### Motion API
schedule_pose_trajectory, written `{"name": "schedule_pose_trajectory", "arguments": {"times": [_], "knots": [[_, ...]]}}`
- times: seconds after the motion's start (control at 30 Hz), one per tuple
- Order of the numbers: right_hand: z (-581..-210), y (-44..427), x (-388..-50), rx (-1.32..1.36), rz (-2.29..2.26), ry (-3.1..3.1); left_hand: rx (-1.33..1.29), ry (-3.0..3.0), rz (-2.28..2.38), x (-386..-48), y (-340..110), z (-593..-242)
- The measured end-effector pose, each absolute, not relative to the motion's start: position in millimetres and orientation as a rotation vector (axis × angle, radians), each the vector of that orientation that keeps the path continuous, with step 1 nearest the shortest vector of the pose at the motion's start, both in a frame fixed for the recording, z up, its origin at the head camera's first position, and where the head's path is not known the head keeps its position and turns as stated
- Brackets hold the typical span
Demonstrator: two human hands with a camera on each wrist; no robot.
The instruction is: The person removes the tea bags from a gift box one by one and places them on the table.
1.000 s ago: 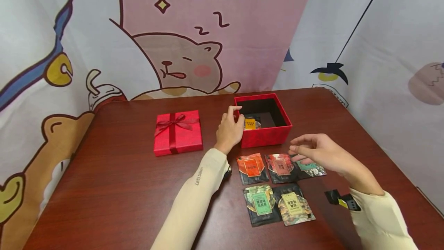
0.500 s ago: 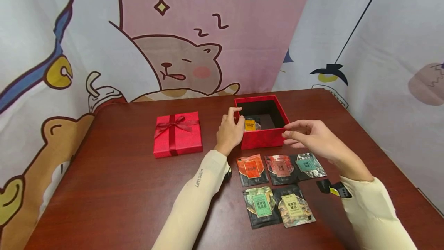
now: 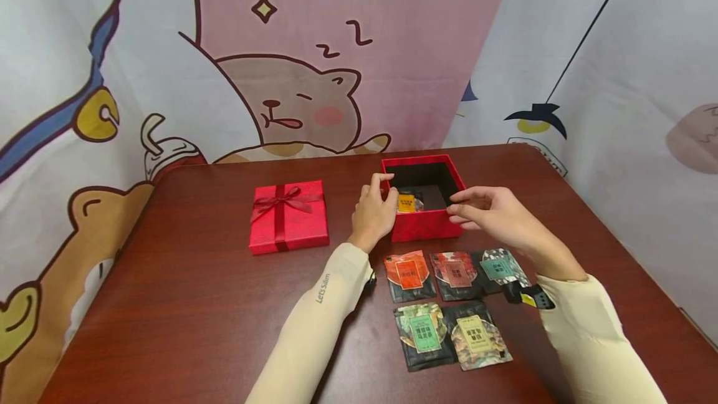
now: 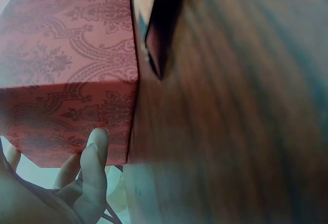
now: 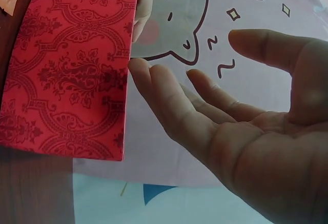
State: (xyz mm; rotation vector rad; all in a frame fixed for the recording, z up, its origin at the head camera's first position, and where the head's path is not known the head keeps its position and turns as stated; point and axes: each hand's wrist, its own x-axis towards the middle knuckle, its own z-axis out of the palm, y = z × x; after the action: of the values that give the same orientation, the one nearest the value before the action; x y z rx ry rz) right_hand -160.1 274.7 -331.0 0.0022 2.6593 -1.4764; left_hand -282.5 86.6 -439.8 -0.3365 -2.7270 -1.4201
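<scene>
A red patterned gift box (image 3: 429, 224) stands uncovered, its dark inside showing a sachet with an orange label (image 3: 406, 203) at the left. My left hand (image 3: 373, 214) holds the box's left wall, thumb and index finger at the rim. In the left wrist view one fingertip (image 4: 100, 134) lies against the outer wall. My right hand (image 3: 488, 211) is over the box's front right corner, thumb apart from the fingers and nothing between them. In the right wrist view its fingertips (image 5: 164, 78) are near the box's edge; whether they touch it I cannot tell.
Several flat sachets lie in two rows before the box, among them an orange one (image 3: 409, 276), a red one (image 3: 455, 275) and a green-labelled one (image 3: 424, 335). The red lid with a bow (image 3: 288, 217) lies left on the brown table (image 3: 196, 304). A cartoon curtain (image 3: 314, 17) hangs behind.
My right hand has moved left and away from me, from above the right-hand sachet to the box's front right corner. The left hand stays at the box.
</scene>
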Motion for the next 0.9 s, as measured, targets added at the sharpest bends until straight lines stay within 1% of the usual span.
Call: {"name": "schedule_pose_trajectory", "arguments": {"times": [0.47, 0.9], "knots": [[-333.5, 268.3, -181.3, -0.032, -1.443, 2.674, -0.338, -2.710, -1.412, -282.1, 87.2, -436.6], [-339.6, 269.4, -192.3, -0.045, -1.551, 2.570, -0.481, -2.625, -1.383, -283.0, 85.6, -438.5]]}}
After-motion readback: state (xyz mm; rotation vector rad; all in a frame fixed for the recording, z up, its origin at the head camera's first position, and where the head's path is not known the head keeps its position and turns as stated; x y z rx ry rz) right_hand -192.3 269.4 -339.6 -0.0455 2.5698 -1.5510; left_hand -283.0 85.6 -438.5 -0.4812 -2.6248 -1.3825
